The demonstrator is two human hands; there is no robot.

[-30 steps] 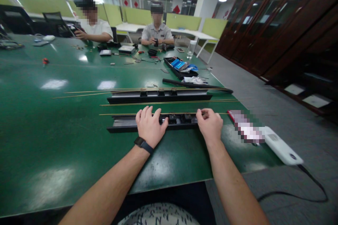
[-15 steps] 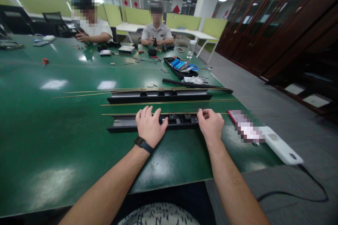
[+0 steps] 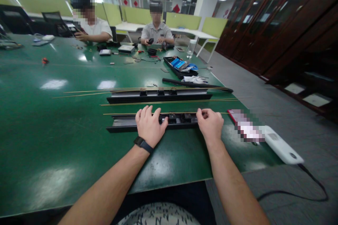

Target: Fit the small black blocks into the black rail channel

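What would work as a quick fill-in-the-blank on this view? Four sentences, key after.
The left hand rests on the ____ (nearer/farther) black rail.
The nearest gold rod is held in the ____ hand.
The dark wristband is on the ____ wrist.
The tabletop is coloured ____.

Missing words: nearer; right; left; green.

The near rail (image 3: 179, 126) is black with silver inside, the thin rod (image 3: 118, 114) golden, the bench (image 3: 74, 140) green, the cabinet (image 3: 253, 35) dark red-brown, the shirt (image 3: 158, 214) pale with dark letters.
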